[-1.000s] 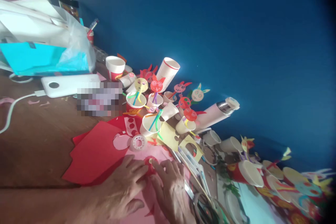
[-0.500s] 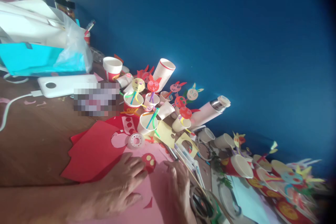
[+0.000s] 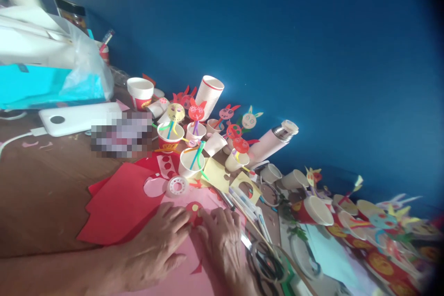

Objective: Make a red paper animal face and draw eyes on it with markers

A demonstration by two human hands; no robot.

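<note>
Your left hand (image 3: 152,245) and right hand (image 3: 222,245) are half curled, with their fingertips meeting at a small red disc (image 3: 193,212) with yellow dots; whether they are gripping it cannot be told. The disc is lying on pink paper (image 3: 189,259) between them. A tape roll (image 3: 177,187) is sitting just beyond, red paper (image 3: 118,203) is spreading left, and scissors (image 3: 267,263) are lying right.

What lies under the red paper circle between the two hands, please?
The red paper circle lies on a pink paper sheet. The left hand and right hand are at its edges; their fingers cover its lower part, so the sheet there cannot be seen.
</note>
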